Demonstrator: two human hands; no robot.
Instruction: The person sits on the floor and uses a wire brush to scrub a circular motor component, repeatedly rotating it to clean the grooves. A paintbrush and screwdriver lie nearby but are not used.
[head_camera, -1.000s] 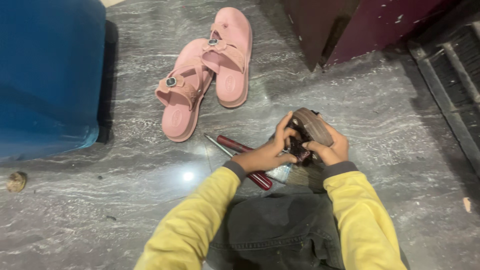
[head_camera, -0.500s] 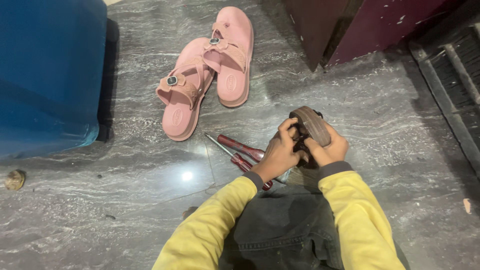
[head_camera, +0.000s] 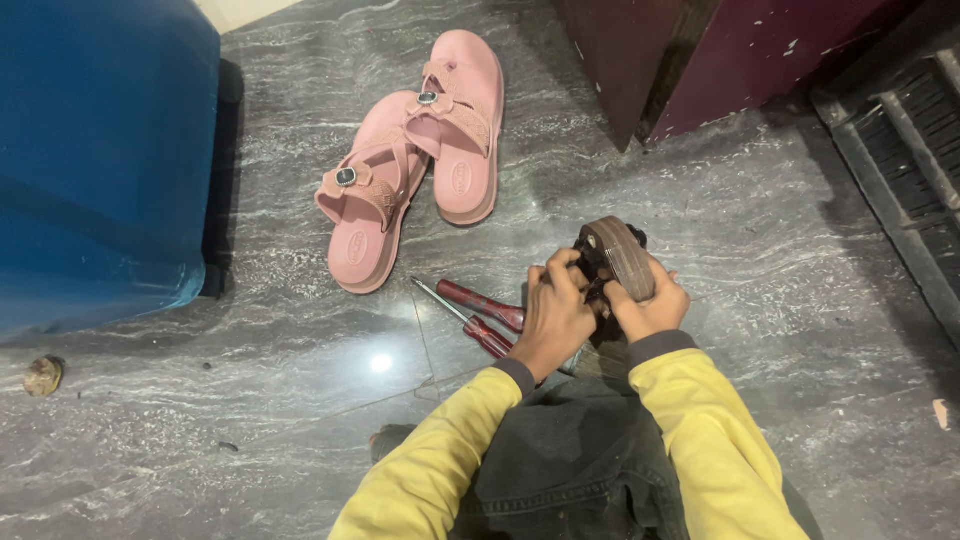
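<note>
**Both hands on a brown sandal, low over the floor**

Seen from above, over yellow sleeves (head_camera: 700, 430) and dark jeans (head_camera: 570, 470). Left hand (head_camera: 555, 315) curled, fingers pressed together around the near side of a brown sandal (head_camera: 620, 258). Right hand (head_camera: 650, 310) cupped under the sandal's far side, thumb up against the sole, fingers closed on it too. Sandal turned on edge, ridged sole facing up and to the right, dark straps bunched between the two hands (exact grip on the straps hard to make out). Held just above the lap, close over the grey marble floor (head_camera: 760, 230), not resting on it.

Just left of the left hand, on the floor: two screwdrivers with dark red handles. Nearer screwdriver (head_camera: 465, 320) pointing its thin metal shaft up and left, handle end slipping under the left wrist. Second one (head_camera: 480, 302) lying just beside it, nearly parallel, its tip not visible.

Farther up the floor, well apart from the hands: a pair of pink sandals (head_camera: 415, 180), soles down, each with a round dark buckle on the strap, the left one overlapping the right one's edge at the straps. Blue bin (head_camera: 100, 160) filling the left side. Dark maroon cabinet (head_camera: 740, 50) at top right, metal grating (head_camera: 900, 150) along the right edge. Small brownish lump (head_camera: 43, 375) on the floor at far left.
</note>
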